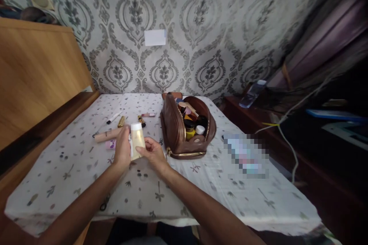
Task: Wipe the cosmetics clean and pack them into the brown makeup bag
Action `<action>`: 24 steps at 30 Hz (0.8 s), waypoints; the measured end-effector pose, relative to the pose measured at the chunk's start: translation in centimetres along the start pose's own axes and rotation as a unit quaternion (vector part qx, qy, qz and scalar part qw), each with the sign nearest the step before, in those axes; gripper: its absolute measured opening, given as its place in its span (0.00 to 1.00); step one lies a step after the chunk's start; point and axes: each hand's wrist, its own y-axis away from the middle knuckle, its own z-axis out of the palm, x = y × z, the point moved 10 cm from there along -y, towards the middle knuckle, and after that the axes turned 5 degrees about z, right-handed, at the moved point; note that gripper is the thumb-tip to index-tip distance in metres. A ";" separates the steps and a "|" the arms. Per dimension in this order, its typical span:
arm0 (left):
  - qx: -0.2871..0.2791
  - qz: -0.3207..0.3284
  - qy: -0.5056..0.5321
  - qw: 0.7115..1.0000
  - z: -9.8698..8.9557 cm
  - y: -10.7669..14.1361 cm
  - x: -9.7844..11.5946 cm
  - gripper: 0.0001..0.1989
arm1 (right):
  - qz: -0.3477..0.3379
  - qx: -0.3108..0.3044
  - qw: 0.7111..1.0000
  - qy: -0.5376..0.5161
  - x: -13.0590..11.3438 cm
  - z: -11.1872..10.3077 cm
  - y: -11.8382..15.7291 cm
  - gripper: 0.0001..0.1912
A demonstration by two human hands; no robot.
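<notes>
Between my two hands is a pale yellow tube [138, 139] with a white cap, held upright above the cloth. My left hand [123, 149] presses along its left side, where a white item also shows in part. My right hand [153, 154] grips the lower right side, thumb across the front. To the right, an open brown bag [178, 138] holds several cosmetic items, among them a yellow jar [189, 134] and a white-capped one. Left of my hands lie a beige tube [106, 135] and a pink-purple item [110, 144].
A patterned white cloth [201, 195] covers the table. Behind my hands lie a gold tube [121, 121], a white brush [115, 117] and a small pink item [148, 115]. A blurred-out object [245, 155] lies right of the bag; a bottle [253, 93] is farther right.
</notes>
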 end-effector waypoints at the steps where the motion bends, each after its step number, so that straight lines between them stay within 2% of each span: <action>1: -0.027 0.039 -0.043 0.998 0.2 0.7 0.2 0.11 | -0.011 0.014 1.000 0.001 -0.4 -0.4 0.0 0.23; 3: -0.086 0.082 -0.104 0.987 0.7 2.2 0.0 0.16 | -0.039 0.041 0.998 0.007 -1.2 -1.1 0.0 0.22; 5: -0.121 0.087 -0.139 0.979 0.7 3.3 -0.9 0.22 | -0.072 0.066 0.995 0.025 -2.2 -1.5 0.3 0.20; 10: -0.140 0.014 -0.162 0.977 -0.3 4.3 -3.1 0.28 | -0.165 0.114 0.974 0.107 -4.9 -1.5 1.7 0.18; 13: -0.171 -0.038 -0.131 0.976 0.4 4.8 -3.4 0.28 | -0.159 0.128 0.972 0.118 -5.2 -1.5 2.1 0.18; 15: -0.200 -0.068 -0.097 0.973 1.4 5.2 -3.2 0.30 | -0.129 0.118 0.980 0.096 -4.8 -1.3 2.1 0.20; 17: -0.224 -0.091 -0.057 0.969 2.5 5.7 -2.9 0.31 | -0.129 0.114 0.982 0.079 -5.1 -1.2 2.4 0.19; 21: -0.265 -0.079 -0.032 0.961 4.0 6.1 -1.6 0.26 | -0.196 0.128 0.969 0.079 -8.2 -1.1 4.1 0.16; 24: -0.251 -0.105 0.012 0.962 4.8 5.3 -0.5 0.12 | -0.244 0.141 0.955 0.097 -12.0 -1.6 6.2 0.16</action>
